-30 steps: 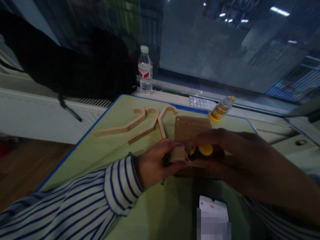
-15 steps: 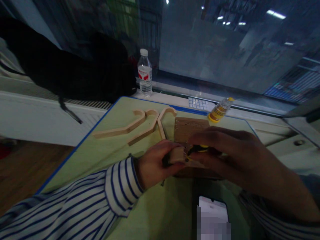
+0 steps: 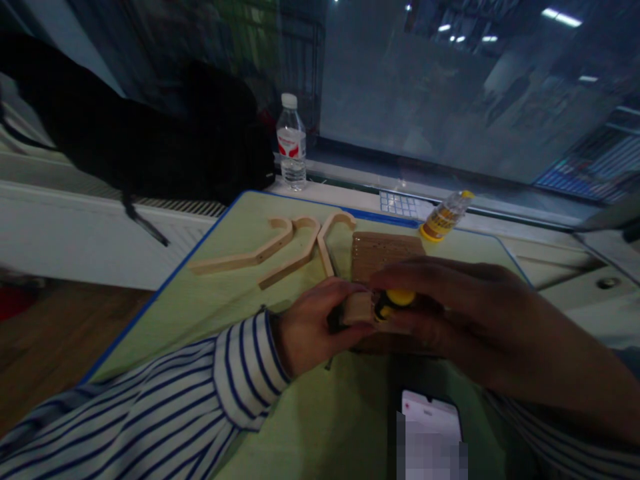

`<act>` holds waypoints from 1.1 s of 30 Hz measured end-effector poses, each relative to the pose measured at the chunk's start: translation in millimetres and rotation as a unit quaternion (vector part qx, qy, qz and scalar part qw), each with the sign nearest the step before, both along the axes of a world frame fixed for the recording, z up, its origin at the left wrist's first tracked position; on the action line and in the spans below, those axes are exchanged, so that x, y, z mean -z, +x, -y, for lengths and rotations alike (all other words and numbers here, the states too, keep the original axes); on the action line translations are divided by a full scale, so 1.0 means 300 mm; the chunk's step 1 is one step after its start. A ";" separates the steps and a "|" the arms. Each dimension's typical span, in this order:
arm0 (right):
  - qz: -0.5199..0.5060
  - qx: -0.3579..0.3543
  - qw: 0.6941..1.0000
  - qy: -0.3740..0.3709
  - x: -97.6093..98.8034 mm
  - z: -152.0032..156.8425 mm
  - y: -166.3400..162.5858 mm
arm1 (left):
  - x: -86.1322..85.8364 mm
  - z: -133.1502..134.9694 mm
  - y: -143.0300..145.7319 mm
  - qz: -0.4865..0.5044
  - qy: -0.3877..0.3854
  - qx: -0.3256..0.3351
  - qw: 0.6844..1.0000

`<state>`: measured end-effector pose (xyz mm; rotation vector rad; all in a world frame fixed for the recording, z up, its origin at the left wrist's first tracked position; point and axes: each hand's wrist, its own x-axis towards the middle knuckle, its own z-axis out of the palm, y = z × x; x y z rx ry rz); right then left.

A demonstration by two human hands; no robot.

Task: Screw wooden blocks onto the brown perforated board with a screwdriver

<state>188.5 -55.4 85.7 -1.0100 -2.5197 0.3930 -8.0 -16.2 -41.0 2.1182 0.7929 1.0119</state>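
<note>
Wooden piece (image 3: 359, 308) in left hand (image 3: 311, 327), right hand (image 3: 467, 313) beside.

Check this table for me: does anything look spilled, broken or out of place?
Nothing looks clearly spilled or broken. The yellow-capped bottle near the far edge of the table leans right in the picture, though the lens may exaggerate that. Oddest, blocky pixels cover much of the phone.
</note>
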 end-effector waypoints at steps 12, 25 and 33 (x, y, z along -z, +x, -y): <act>-0.002 0.032 0.998 0.046 0.013 -0.005 -0.006 | 0.005 -0.001 -0.003 0.003 -0.009 0.000 1.000; 0.024 0.014 0.998 0.051 -0.008 0.013 0.028 | 0.014 -0.001 0.003 0.011 -0.009 -0.001 1.000; 0.024 0.026 0.999 0.028 -0.008 -0.001 -0.003 | 0.000 0.000 -0.002 0.011 -0.016 -0.001 1.000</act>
